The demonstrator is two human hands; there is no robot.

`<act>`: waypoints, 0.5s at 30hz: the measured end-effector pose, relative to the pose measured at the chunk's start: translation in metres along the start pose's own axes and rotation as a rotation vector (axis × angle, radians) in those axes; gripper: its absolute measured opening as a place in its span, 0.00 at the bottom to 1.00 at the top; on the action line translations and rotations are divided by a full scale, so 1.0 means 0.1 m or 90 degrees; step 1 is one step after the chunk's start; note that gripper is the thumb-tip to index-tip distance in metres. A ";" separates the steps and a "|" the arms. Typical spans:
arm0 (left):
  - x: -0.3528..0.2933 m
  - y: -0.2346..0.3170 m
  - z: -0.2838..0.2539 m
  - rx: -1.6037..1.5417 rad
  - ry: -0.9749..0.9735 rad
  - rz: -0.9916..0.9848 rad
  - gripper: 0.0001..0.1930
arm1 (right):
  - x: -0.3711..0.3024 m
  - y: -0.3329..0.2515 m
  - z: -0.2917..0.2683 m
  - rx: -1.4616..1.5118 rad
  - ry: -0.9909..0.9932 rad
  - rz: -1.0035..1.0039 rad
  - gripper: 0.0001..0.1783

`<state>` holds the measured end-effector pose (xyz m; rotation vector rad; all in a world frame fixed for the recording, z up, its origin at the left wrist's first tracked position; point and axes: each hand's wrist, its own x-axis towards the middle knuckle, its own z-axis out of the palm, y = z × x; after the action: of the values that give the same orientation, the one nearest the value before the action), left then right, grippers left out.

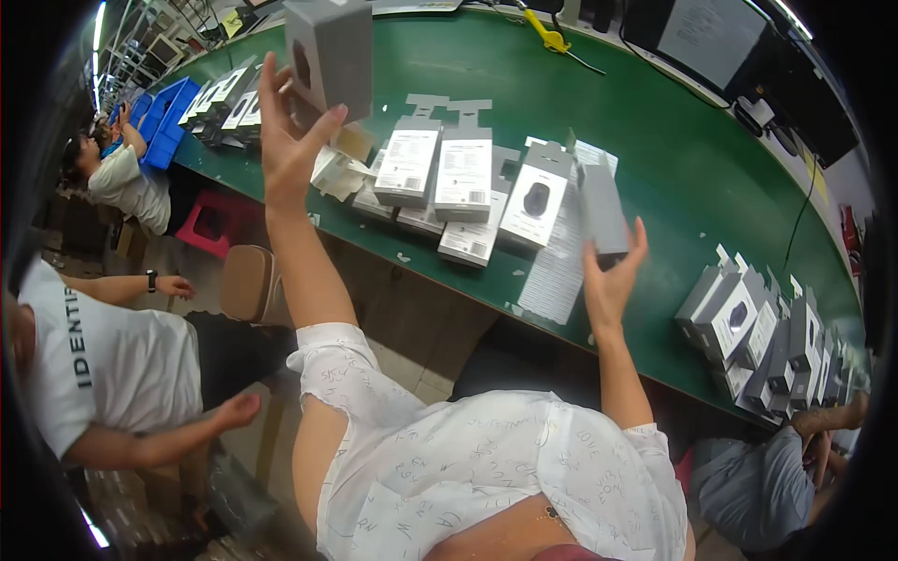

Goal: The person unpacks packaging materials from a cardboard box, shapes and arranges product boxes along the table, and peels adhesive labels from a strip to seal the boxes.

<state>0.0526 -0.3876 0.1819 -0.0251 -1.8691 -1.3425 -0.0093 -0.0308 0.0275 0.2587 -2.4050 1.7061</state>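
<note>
Both hands, left [285,140], right [613,276], gripping grey cardboard boxes [329,51]

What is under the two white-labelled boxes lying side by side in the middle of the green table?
The two white-labelled boxes rest on more flat boxes of the same kind, whose edges stick out below. How many are stacked there is hidden.

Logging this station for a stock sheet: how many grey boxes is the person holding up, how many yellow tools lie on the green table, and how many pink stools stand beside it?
Grey cardboard boxes held up: 2, the left-hand box and the right-hand box
Yellow plastic tool on the green table: 1
Pink plastic stool: 1
Total: 4
</note>
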 end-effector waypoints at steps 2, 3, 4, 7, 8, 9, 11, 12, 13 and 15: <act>0.03 0.04 -0.14 0.128 -0.058 0.052 0.44 | 0.02 -0.02 0.03 0.068 0.080 -0.046 0.40; 0.04 0.05 -0.18 0.248 -0.118 0.103 0.44 | 0.05 -0.11 0.05 0.070 0.078 -0.042 0.40; 0.03 0.11 -0.20 0.337 -0.166 0.117 0.42 | 0.09 -0.25 0.05 -0.040 0.092 -0.131 0.39; 0.00 0.25 -0.08 0.502 -0.329 0.154 0.40 | 0.21 -0.53 0.17 -0.119 0.113 -0.275 0.38; 0.00 0.27 0.00 0.530 -0.355 0.169 0.35 | 0.21 -0.58 0.22 -0.181 0.078 -0.324 0.40; 0.00 0.28 0.02 0.526 -0.359 0.171 0.35 | 0.21 -0.62 0.29 -0.243 0.043 -0.374 0.41; 0.00 0.29 0.08 0.634 -0.483 0.211 0.36 | 0.17 -0.62 0.44 -0.239 0.002 -0.386 0.39; -0.01 0.31 0.13 0.633 -0.494 0.216 0.31 | 0.16 -0.62 0.49 -0.248 -0.001 -0.392 0.39; 0.00 0.27 0.17 0.626 -0.496 0.221 0.31 | 0.14 -0.60 0.52 -0.258 -0.003 -0.399 0.38; -0.03 0.20 0.19 0.670 -0.522 0.265 0.28 | 0.11 -0.58 0.62 -0.239 -0.018 -0.406 0.38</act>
<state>0.0526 -0.3625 0.1937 -0.4426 -2.8257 0.0965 -0.0086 -0.1088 0.0628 0.8758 -2.2493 0.9631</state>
